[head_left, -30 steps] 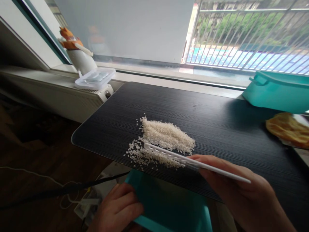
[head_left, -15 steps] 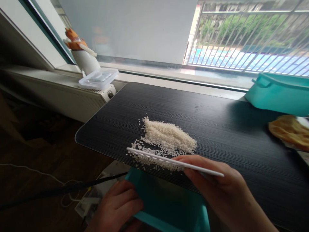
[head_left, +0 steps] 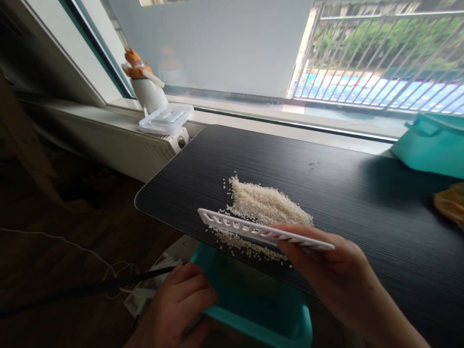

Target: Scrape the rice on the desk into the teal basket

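Note:
My right hand [head_left: 322, 256] is closed on a thin white slotted plastic plate [head_left: 237, 226], pinched at its right end and tilted over the table. Behind the plate lies a heap of white rice [head_left: 268, 202] on the dark table. More loose grains are strewn in front of it, close to the table's near edge. Below that edge a teal plastic bin [head_left: 253, 324] is held by my left hand [head_left: 184, 302], whose fingers wrap over the rim at the left. The bin's inside is dark, so I cannot make out what it holds.
A second teal bin [head_left: 435, 145] stands at the table's [head_left: 203, 164] far right, with a yellowish-brown item [head_left: 451, 203] nearer. On the radiator [head_left: 126, 142] at the left sit a clear plastic box [head_left: 166, 119] and a white and orange figure [head_left: 147, 87]. A white cable [head_left: 78, 247] trails over the floor.
The slotted plate has lifted off the rice and turned so its slots show more. My left hand stays on the bin. The view has shifted left.

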### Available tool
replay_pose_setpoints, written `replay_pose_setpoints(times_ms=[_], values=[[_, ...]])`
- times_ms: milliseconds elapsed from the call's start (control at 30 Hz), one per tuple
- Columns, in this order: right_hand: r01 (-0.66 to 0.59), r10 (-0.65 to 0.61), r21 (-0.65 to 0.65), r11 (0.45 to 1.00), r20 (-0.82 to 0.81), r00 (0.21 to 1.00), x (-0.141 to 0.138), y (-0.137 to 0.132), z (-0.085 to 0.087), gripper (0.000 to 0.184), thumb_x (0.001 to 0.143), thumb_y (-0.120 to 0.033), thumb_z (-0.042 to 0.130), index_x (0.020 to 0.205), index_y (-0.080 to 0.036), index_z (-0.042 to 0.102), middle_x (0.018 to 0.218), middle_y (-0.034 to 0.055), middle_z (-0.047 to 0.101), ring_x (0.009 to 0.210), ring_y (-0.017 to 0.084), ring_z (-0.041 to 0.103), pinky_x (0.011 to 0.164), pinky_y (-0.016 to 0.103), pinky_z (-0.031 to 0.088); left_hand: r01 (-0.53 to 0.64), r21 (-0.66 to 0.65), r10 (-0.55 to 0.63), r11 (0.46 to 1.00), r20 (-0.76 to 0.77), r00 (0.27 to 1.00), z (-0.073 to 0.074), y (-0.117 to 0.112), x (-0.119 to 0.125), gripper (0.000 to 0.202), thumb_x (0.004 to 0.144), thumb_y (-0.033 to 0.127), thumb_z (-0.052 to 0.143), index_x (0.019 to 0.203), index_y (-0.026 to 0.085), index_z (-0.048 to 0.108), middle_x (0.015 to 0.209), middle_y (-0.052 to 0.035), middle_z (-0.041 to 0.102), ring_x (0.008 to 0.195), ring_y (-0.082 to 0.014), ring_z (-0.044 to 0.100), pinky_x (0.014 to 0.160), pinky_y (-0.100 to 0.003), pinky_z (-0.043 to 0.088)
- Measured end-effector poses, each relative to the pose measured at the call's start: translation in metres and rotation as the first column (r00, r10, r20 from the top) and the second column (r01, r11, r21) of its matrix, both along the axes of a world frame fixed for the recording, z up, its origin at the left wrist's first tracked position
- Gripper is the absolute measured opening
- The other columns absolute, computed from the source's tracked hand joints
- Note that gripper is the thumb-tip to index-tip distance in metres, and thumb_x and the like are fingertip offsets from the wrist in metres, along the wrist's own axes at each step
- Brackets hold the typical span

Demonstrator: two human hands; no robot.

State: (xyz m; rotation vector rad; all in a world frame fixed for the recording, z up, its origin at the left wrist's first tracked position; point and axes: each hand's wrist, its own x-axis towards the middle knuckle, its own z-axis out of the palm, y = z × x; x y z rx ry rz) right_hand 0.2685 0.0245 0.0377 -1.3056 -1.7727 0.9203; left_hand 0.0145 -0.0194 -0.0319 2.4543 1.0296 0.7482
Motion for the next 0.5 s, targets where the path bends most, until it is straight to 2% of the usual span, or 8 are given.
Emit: replay_pose_setpoints(times_ms=[167,300,400,500], values=[[-0.027,0.027,-0.009,1.000,0.018,0.999,0.008,-0.009,-0.003,0.020,0.085,-0.022,0.056,0.099,-0.027,0.070,0.096,-0.0018,0.074,0.084,0.019,0.070,0.068,0.019,0.057,-0.010,0.025,0.010,1.000,0.010,1.000,0.001,-0.001,-0.002,0.020,0.077,0.006,0.048,0.090,0.018,0.058,0.074,-0.0033,0.062,0.078,-0.0194,0.056,0.071,-0.033,0.045],[0.125,-0.126,0.042,0.991,0.013,0.992,0.040,-0.028,-0.010,0.019,0.081,-0.025,0.061,0.098,-0.030,0.070,0.095,-0.0038,0.075,0.078,0.018,0.072,0.064,0.017,0.058,0.004,0.006,-0.004,1.000,0.036,0.999,0.001,-0.002,0.004,0.023,0.076,0.005,0.046,0.089,0.019,0.058,0.073,-0.0022,0.062,0.077,-0.0184,0.055,0.071,-0.032,0.044],[0.173,-0.174,0.057,0.983,0.015,0.985,0.064,-0.045,-0.019,0.023,0.079,-0.022,0.064,0.098,-0.032,0.070,0.093,-0.0057,0.075,0.073,0.017,0.072,0.065,0.015,0.058,-0.017,0.033,0.015,0.999,0.066,0.998,0.001,-0.003,0.012,0.024,0.074,0.004,0.046,0.086,0.021,0.058,0.071,-0.0005,0.061,0.077,-0.0182,0.055,0.070,-0.031,0.042],[0.122,-0.122,0.005,0.992,-0.031,0.992,0.074,-0.058,-0.024,0.026,0.081,-0.020,0.061,0.102,-0.032,0.068,0.096,-0.0036,0.075,0.077,0.020,0.073,0.067,0.017,0.059,-0.028,0.054,0.025,0.998,0.052,0.998,0.005,-0.004,0.019,0.025,0.075,0.004,0.046,0.088,0.022,0.058,0.070,0.0004,0.060,0.079,-0.0185,0.056,0.075,-0.032,0.042]])
